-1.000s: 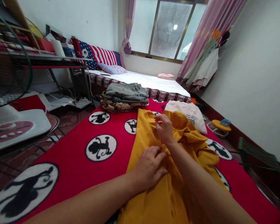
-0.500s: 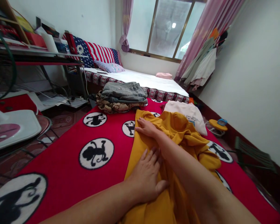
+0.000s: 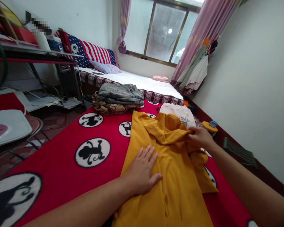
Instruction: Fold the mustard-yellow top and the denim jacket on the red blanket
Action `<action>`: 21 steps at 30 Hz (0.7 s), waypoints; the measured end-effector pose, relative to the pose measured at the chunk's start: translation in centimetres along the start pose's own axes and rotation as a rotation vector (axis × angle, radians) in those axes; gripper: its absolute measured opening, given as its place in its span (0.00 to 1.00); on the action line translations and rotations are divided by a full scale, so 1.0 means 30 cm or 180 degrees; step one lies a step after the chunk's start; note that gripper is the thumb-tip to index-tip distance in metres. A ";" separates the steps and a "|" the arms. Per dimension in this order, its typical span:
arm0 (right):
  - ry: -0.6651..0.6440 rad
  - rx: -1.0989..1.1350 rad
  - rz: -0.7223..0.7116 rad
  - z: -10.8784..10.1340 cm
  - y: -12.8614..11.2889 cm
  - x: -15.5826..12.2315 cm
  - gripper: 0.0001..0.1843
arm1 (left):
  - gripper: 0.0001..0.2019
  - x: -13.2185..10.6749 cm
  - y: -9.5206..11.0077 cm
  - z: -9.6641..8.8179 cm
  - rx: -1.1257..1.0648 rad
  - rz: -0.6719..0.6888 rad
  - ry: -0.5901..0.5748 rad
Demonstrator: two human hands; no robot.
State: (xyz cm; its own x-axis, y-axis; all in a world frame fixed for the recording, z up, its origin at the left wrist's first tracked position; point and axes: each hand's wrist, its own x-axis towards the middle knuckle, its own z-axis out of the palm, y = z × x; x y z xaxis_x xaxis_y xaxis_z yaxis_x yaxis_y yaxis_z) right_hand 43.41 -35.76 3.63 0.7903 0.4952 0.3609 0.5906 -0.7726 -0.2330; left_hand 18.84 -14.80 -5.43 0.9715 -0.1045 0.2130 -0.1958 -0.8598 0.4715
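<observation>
Two hands [image 3: 142, 171] [image 3: 200, 137], one mustard shirt [image 3: 168, 176], one white shirt [image 3: 177, 113], one folded jeans stack [image 3: 119, 94], one window [image 3: 165, 31], two curtains [image 3: 124, 25] [image 3: 203, 41].

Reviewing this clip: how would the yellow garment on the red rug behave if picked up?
The mustard garment looks floppy: it lies in soft folds and bunches at the right hand. It is probably light for its size, as the fabric looks thin. It would likely drape, not hold shape, beyond the left hand.

Bedroom in a home; low mattress [image 3: 137, 80] with a flag-print cushion [image 3: 92, 53]; red monkey-print rug [image 3: 61, 138] on the floor; pink curtains [image 3: 203, 31] at the window [image 3: 167, 34]; clothes [image 3: 194, 67] hanging beside the wall; cluttered metal-framed desk [image 3: 33, 53] near the bed.
</observation>
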 end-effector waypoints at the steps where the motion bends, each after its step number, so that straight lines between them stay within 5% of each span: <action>1: 0.0399 0.0023 0.0064 -0.017 0.001 -0.008 0.11 | 0.36 -0.001 0.000 -0.001 -0.0029 0.0016 0.0024; 4: 0.1467 0.0150 -0.0159 -0.067 -0.014 -0.028 0.12 | 0.31 -0.001 -0.001 -0.003 -0.0166 0.0037 0.0163; 6: 0.1612 0.0152 -0.0532 -0.089 -0.043 -0.055 0.08 | 0.26 0.004 -0.004 -0.004 -0.0367 -0.0062 0.0395; 9: 0.0993 -0.0066 -0.0524 -0.109 -0.125 -0.131 0.06 | 0.20 0.015 -0.016 -0.002 -0.0806 -0.0316 0.0890; 14: -0.1516 0.0177 -0.0713 -0.142 -0.275 -0.268 0.14 | 0.16 0.027 -0.040 0.009 -0.1200 -0.0414 0.1341; 18: -0.1295 0.0187 -0.0627 -0.148 -0.261 -0.289 0.17 | 0.16 0.028 -0.046 0.015 -0.1307 -0.0371 0.1385; 21: -0.1536 0.0266 -0.0829 -0.114 -0.202 -0.300 0.22 | 0.15 0.028 -0.043 0.012 -0.1410 -0.0396 0.1417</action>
State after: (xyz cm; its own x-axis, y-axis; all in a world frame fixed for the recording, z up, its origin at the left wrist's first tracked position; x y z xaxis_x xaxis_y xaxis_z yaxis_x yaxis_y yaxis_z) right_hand 32.17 -36.88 4.88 0.5899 0.8067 -0.0339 0.7719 -0.5758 -0.2695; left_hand 19.97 -13.95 -6.16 0.8605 0.2824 0.4239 -0.2143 -0.5542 0.8043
